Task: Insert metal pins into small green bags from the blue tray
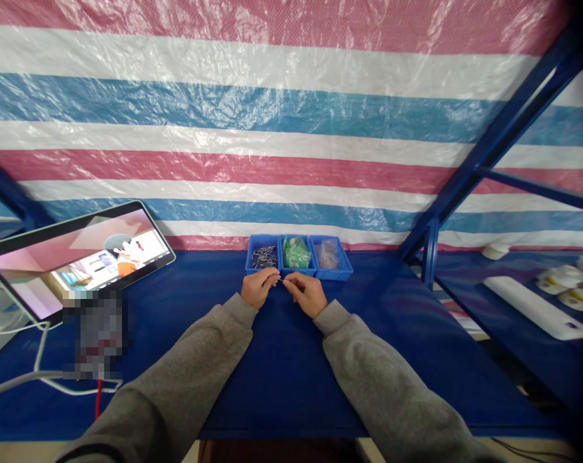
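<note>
Both my hands meet over the blue table (281, 360), just in front of a row of three small blue bins. My left hand (259, 287) is closed in a pinch, and my right hand (307, 292) is closed too; a thin, small metal piece (282, 280) spans between their fingertips. The left bin (262, 255) holds several dark metal screws or pins. Green pieces fill the middle bin (295, 253). The right bin (330, 256) holds clear plastic bits. Grey sleeves cover both forearms.
A tablet (79, 254) on a stand shows a cartoon at the left, with white cables (40, 376) trailing below it. A striped tarp hangs behind. Blue shelf posts (430, 257) rise at the right; beyond them lie a white strip (537, 308) and tape rolls (571, 289).
</note>
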Available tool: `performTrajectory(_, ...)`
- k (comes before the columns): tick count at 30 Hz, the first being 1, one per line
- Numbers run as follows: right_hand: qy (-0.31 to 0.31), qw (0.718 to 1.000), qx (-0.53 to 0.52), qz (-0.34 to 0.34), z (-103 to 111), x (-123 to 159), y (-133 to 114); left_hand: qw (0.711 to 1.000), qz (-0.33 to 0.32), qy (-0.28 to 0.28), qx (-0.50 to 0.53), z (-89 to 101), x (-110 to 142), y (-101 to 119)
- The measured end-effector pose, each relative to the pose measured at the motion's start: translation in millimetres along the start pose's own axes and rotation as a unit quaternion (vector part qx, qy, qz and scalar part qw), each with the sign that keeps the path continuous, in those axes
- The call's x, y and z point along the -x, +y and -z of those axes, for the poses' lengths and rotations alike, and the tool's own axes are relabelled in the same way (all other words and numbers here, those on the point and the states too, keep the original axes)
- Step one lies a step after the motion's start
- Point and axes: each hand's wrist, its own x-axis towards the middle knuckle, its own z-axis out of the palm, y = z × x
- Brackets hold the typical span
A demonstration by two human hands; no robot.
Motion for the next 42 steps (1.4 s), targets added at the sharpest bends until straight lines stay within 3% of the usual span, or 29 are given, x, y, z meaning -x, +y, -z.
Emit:
performTrajectory(17, 0.004, 1.0, 0.012, -0.004, 6.0, 0.1, -5.0, 0.994, -0.065, -0.062, -0.055, 1.1, -5.6, 0.8)
performTrajectory(29, -0.024, 0.999, 0.022, 0.022, 5.7, 0.6, -5.2, 0.992, -0.056, -0.087, -0.071, 3.2, -4.6, 2.5)
performTrajectory(42, -0.015, 0.999, -0.026, -0.045, 1.9, 2.7, 7.1, 0.992, -0.054, -0.109, -0.025, 6.1, -6.5, 10.2)
